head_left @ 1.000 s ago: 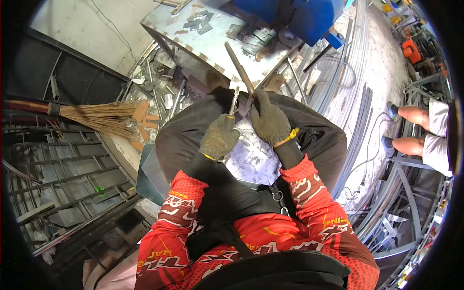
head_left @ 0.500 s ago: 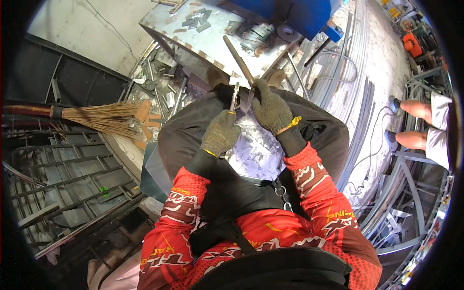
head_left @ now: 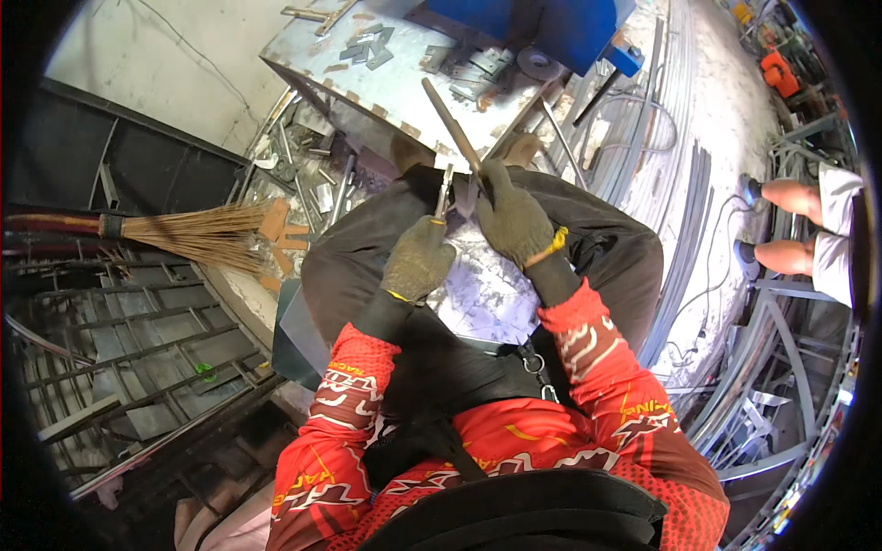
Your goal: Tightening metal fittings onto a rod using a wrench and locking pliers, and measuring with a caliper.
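Note:
My left hand (head_left: 418, 262), in a grey-green knit glove, is closed around a short slim piece (head_left: 445, 195) with a shiny metal tip pointing away from me; I cannot make out its exact kind. My right hand (head_left: 516, 223), gloved alike with a yellow cuff edge, grips the near end of a long brown-grey bar (head_left: 450, 119). The bar slants up and left, past the metal tip, toward the table. A grey flat surface shows between the two hands, partly hidden by the right glove. Both hands are above the gap between my bent knees.
Ahead stands a worn metal-topped table (head_left: 404, 106) with flat metal plates (head_left: 369, 46) and a blue machine (head_left: 533, 32). A straw broom (head_left: 193, 230) lies left, near metal offcuts. Long metal bars (head_left: 684, 211) line the floor at right, where another person's legs (head_left: 790, 230) show.
The whole view has shifted slightly. Both hands keep their grips, and the bar and the metal-tipped piece hold nearly the same positions relative to each other.

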`<state>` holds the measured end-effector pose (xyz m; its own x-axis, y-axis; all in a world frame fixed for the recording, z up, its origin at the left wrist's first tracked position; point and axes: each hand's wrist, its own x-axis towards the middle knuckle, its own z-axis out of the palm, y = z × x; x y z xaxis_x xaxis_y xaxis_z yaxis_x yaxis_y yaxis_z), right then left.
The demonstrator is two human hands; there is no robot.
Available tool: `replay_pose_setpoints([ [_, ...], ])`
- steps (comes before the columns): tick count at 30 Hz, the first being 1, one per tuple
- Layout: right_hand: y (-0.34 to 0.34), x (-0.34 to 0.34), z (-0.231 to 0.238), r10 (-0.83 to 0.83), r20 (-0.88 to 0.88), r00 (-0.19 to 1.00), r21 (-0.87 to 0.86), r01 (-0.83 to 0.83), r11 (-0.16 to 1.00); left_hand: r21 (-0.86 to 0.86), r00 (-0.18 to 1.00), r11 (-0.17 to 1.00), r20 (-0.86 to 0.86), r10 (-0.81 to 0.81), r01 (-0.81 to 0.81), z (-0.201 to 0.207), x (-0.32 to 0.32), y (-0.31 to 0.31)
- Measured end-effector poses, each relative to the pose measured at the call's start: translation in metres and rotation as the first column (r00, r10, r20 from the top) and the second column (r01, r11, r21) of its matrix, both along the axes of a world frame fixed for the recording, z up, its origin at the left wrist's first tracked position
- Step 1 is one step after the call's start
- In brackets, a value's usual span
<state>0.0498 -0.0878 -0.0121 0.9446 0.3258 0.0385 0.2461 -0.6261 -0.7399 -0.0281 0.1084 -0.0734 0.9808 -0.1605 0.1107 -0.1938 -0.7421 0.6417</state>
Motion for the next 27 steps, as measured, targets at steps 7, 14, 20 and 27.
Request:
replay_pose_setpoints([
  [7, -0.024, -0.052, 0.005, -0.029, -0.053, 0.998, -0.073, 0.025, 0.997, -0.234, 0.944, 0.949, -0.300, 0.136, -0.211, 0.015, -0.003, -0.012],
  [14, 0.001, 0.004, -0.004, 0.004, 0.042, 0.999, -0.045, -0.003, 0.999, -0.237, 0.941, 0.952, -0.317, 0.114, -0.196, 0.004, 0.002, -0.008],
  [20, -0.033, -0.059, 0.001, -0.044, -0.052, 0.998, -0.091, 0.039, 0.995, -0.237, 0.851, 0.908, -0.487, 0.197, -0.346, 0.020, 0.001, -0.012],
  [27, -0.010, 0.003, -0.007, -0.065, -0.046, 0.997, -0.067, 0.062, 0.996, -0.008, 0.985, 0.999, -0.164, 0.048, -0.050, 0.024, 0.004, -0.008],
])
